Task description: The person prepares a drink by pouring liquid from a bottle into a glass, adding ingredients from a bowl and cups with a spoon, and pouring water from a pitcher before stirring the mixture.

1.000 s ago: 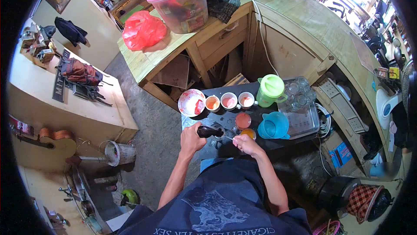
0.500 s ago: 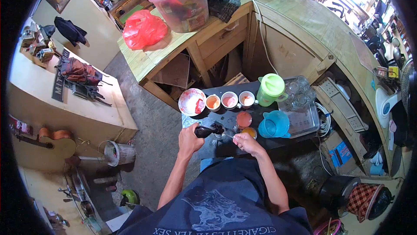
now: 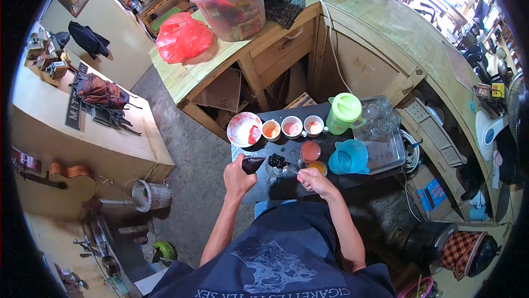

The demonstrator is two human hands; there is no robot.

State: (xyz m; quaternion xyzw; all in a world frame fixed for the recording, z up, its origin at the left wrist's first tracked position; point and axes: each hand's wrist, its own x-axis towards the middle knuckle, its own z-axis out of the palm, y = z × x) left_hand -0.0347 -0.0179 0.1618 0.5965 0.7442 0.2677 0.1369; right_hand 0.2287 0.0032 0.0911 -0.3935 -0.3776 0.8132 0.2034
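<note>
My left hand grips a small dark bag, its narrow end pointing right. In my right hand is a spoon, heaped with small shiny black balls. The spoon is held over a clear glass, which is partly hidden beneath it. Close to my right hand stand a glass of orange-yellow stuff and a glass of pink stuff. Behind them, three white cups with orange and pinkish contents line up beside a patterned bowl with something red in it.
At the right of the dark table are a green lidded pitcher, a blue jug and a metal tray with several upturned glasses. A wooden counter curves around, bearing a pink-lidded tub and a red plastic bag.
The bag in my left hand has moved left, away from the spoon. The heap of black balls on the spoon now shows fully, apart from the bag.
</note>
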